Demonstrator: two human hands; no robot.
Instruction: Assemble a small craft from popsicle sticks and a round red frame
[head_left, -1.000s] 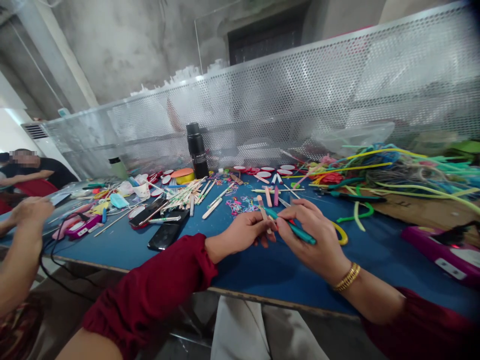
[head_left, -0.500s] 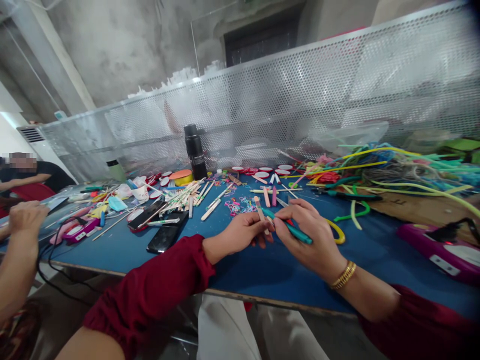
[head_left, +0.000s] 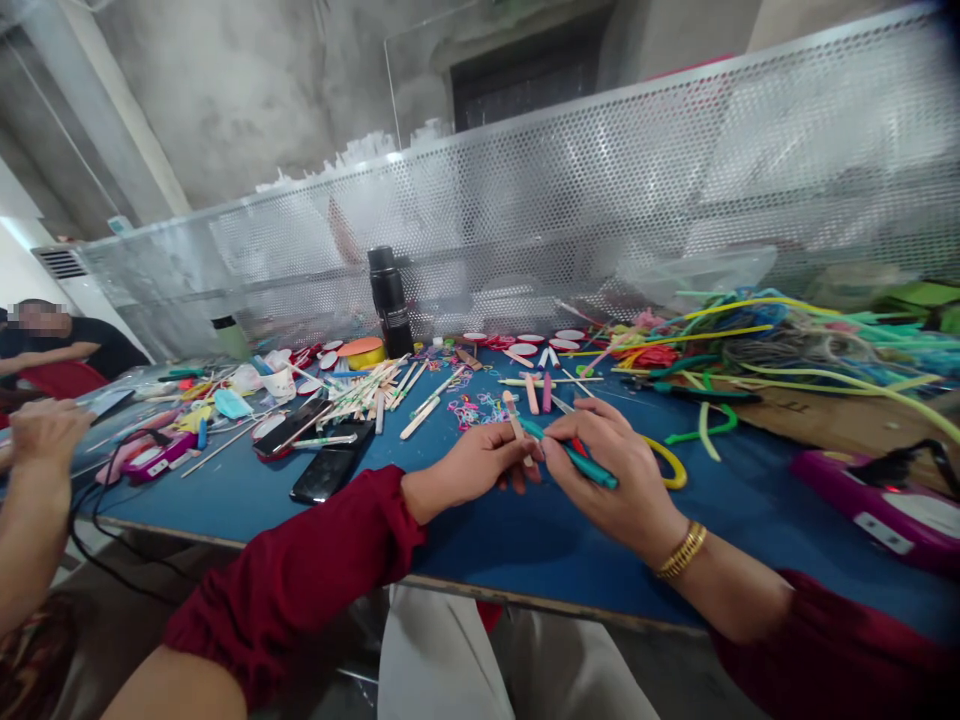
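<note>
My left hand (head_left: 480, 462) is closed on a flat wooden craft stick (head_left: 514, 418), held upright above the blue table. Close beside it, my right hand (head_left: 611, 470) grips a teal marker pen (head_left: 592, 467), its tip end pointing toward the stick; whether the two touch I cannot tell. Behind the hands lie a pink marker (head_left: 532, 393) and a darker pink one (head_left: 547, 392). Small colourful rubber bands (head_left: 480, 411) are scattered just past my left hand. A yellow ring-shaped piece (head_left: 673, 465) shows partly behind my right hand.
Left of my hands are dark phones (head_left: 330, 468) and a pile of craft sticks (head_left: 367, 390). A black bottle (head_left: 390, 305) stands near the perforated metal screen (head_left: 525, 220). Coloured pipe cleaners (head_left: 780, 335) heap at right, near a purple power strip (head_left: 877, 500). Another person's hand (head_left: 49, 435) is at far left.
The view has shifted very slightly. Both my hands keep their hold on the craft stick and the marker, nearly unmoved.
</note>
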